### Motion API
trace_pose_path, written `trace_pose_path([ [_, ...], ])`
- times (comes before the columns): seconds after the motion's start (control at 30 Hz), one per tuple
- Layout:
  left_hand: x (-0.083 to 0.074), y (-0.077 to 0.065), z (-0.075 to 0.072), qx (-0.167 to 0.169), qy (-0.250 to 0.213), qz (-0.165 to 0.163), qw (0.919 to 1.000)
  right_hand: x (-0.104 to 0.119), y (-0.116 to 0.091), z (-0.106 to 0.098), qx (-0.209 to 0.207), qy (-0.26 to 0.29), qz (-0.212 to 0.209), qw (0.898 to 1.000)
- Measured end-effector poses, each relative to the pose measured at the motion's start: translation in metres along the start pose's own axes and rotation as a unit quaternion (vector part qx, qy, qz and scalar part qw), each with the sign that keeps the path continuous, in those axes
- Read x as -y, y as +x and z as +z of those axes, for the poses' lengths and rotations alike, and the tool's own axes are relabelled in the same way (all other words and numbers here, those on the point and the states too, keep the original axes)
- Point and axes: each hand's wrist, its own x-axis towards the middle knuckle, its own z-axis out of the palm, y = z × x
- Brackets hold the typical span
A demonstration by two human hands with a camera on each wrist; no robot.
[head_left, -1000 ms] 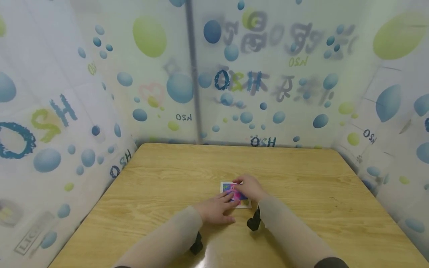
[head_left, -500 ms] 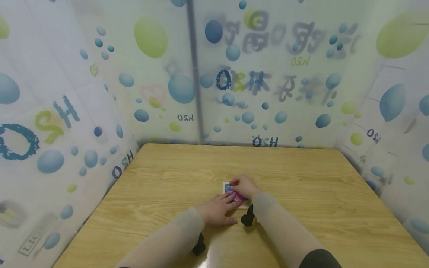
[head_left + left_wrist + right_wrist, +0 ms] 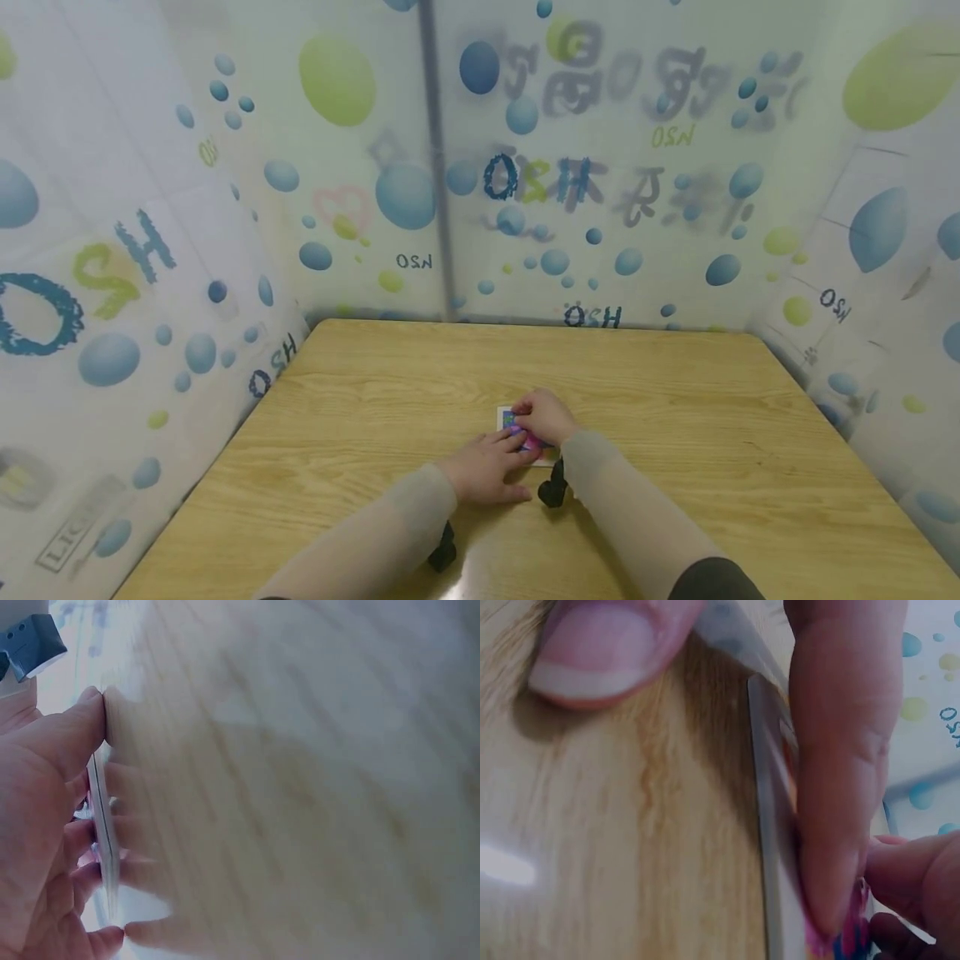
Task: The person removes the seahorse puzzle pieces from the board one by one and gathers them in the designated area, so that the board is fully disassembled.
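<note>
A small flat square board (image 3: 501, 415) with a white border lies on the table, its pink, purple and blue picture (image 3: 530, 442) mostly covered by hands. My left hand (image 3: 489, 472) rests on its near left part, fingers spread and nearly straight, thumb on the table. One left finger (image 3: 836, 802) presses the picture in the right wrist view. The right hand (image 3: 547, 417) is over the far right part, fingers curled, thumb and fingertips pinching together at a pink-and-blue picture piece. In the left wrist view the board's edge (image 3: 105, 832) shows two thin layers beside my fingers.
The wooden table (image 3: 360, 392) runs back to a printed curtain (image 3: 360, 167) that encloses it on three sides. Black wrist cameras hang under both sleeves, the right one (image 3: 553, 490) close to the board.
The right hand has shifted a little left over the board, covering more of the picture, then stayed nearly still. My left hand remains on the board.
</note>
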Motion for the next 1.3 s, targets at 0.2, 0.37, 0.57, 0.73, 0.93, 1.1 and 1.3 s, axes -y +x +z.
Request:
trace_pose_path([
  [0.2,0.0012,0.0011,0.0012,0.007,-0.015,-0.009,0.9998,0.0004,0.0025,0.0016,0.007,-0.023,-0.009,1.000],
  [0.37,0.0022,0.0022,0.0016,0.010,-0.021,-0.011,0.9997,0.0005,0.0049,0.0024,0.012,-0.016,-0.003,1.000],
  [0.57,0.0033,0.0031,0.0026,0.013,-0.026,-0.011,0.9995,0.0020,0.0045,0.0012,0.007,-0.018,-0.007,1.000],
  [0.73,0.0042,0.0026,0.0028,0.014,-0.029,-0.008,0.9994,0.0000,0.0058,0.0007,0.007,-0.024,-0.013,1.000],
  [0.93,0.0052,0.0019,0.0027,0.018,-0.034,-0.009,0.9992,0.0013,0.0080,0.0001,0.033,0.022,0.004,0.999],
  [1.1,0.0054,0.0025,0.0029,0.021,-0.033,-0.010,0.9992,0.0035,0.0079,0.0003,0.036,0.039,0.018,0.998],
  [1.3,0.0051,0.0021,0.0022,0.026,-0.045,-0.012,0.9986,0.0059,0.0067,0.0001,0.038,0.065,0.024,0.997],
])
